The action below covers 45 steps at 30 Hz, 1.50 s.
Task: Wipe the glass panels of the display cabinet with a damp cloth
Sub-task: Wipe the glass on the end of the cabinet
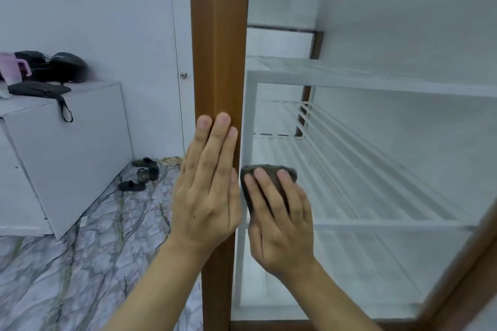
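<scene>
One broad glass panel (376, 169) of the display cabinet fills the right of the view, dull and hazy, with white wire shelves (349, 83) showing through it. Judging by that haze, most of the pane has not yet been wiped. Its left edge is bounded by the cabinet's brown wooden post (219, 35), which runs from top to bottom of the view.

Far to the left stands a white chest (67, 142) on the marble-patterned floor (80, 263), carrying a dark helmet (68, 66) and bags, well apart from the work.

Nearer, the left hand (207, 196) lies flat against the post, fingers straight and together, gripping nothing. It is probably there to steady the person, and perhaps the cabinet, against the push of wiping.

Just right of it, the right hand (282, 226) presses the cloth (273, 183) onto the glass with spread, nearly straight fingers. The thumb is hidden, so whether it tucks under the cloth I cannot tell. Spreading the fingers seems meant to keep the wad flat on the pane.

Dark and bunched, the cloth sits low on the panel, close against the post.
</scene>
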Each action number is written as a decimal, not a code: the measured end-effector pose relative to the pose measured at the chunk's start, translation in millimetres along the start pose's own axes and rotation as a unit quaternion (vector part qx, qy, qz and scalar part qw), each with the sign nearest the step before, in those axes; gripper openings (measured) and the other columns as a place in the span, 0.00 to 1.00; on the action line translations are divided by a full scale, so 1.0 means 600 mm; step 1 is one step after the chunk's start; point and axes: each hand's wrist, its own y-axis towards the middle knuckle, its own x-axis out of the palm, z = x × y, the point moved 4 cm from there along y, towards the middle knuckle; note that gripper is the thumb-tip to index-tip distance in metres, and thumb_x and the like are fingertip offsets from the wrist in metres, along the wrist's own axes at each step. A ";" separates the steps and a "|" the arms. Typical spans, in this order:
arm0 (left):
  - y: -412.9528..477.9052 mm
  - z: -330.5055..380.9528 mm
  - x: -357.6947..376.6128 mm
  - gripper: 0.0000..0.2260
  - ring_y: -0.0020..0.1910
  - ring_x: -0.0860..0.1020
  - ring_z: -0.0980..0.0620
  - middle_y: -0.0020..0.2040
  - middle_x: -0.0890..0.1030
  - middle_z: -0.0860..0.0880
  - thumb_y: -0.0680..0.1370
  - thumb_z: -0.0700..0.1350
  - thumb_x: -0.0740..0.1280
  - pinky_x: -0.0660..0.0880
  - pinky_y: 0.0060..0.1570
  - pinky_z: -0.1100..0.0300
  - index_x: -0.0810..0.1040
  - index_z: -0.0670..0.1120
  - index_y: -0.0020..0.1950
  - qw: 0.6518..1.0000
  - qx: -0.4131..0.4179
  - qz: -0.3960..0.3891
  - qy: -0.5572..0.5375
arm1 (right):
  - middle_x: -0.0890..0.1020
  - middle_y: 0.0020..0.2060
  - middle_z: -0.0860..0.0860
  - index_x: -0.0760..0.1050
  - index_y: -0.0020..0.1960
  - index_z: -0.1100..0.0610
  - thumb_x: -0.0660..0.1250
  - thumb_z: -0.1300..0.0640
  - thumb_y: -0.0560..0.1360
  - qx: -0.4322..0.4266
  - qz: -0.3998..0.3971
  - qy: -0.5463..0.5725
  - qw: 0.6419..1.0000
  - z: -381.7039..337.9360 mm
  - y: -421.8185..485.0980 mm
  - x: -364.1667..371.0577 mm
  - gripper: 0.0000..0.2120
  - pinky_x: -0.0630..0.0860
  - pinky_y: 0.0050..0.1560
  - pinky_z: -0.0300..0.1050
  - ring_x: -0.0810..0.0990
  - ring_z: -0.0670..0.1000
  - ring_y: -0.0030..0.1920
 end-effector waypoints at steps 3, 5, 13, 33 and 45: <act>-0.001 0.000 0.002 0.21 0.82 0.54 0.42 0.78 0.62 0.39 0.83 0.35 0.54 0.58 0.79 0.45 0.62 0.31 0.76 1.000 0.004 0.003 -0.011 | 0.62 0.79 0.53 0.58 0.81 0.57 0.54 0.56 0.83 0.038 0.060 0.026 0.997 0.006 0.102 -0.024 0.26 0.59 0.79 0.56 0.54 0.55 0.81; -0.001 -0.001 0.001 0.21 0.82 0.55 0.42 0.78 0.62 0.40 0.82 0.34 0.56 0.58 0.79 0.44 0.61 0.32 0.76 1.000 0.009 0.004 -0.016 | 0.68 0.77 0.56 0.65 0.78 0.60 0.57 0.59 0.81 0.071 0.111 0.056 0.990 0.028 0.195 -0.050 0.26 0.62 0.77 0.58 0.59 0.57 0.78; -0.002 0.000 0.000 0.22 0.82 0.55 0.42 0.78 0.63 0.40 0.82 0.35 0.56 0.58 0.80 0.47 0.62 0.33 0.77 1.000 0.004 0.000 -0.006 | 0.59 0.81 0.52 0.54 0.83 0.55 0.52 0.55 0.84 0.005 0.007 -0.015 1.000 -0.003 0.041 -0.013 0.27 0.58 0.79 0.55 0.54 0.55 0.82; -0.013 0.012 0.007 0.21 0.80 0.58 0.41 0.76 0.66 0.35 0.81 0.31 0.56 0.64 0.75 0.36 0.64 0.31 0.76 0.999 -0.040 0.023 0.018 | 0.64 0.78 0.54 0.65 0.79 0.59 0.57 0.59 0.82 0.043 0.082 0.068 0.993 0.023 0.129 -0.032 0.25 0.54 0.81 0.54 0.58 0.57 0.79; -0.153 0.034 0.023 0.21 0.79 0.60 0.35 0.77 0.64 0.34 0.83 0.32 0.55 0.58 0.79 0.41 0.64 0.30 0.76 0.996 -0.051 0.050 0.045 | 0.67 0.78 0.56 0.66 0.79 0.61 0.57 0.59 0.81 0.047 0.123 0.061 0.989 0.001 0.041 -0.001 0.26 0.55 0.80 0.54 0.60 0.58 0.79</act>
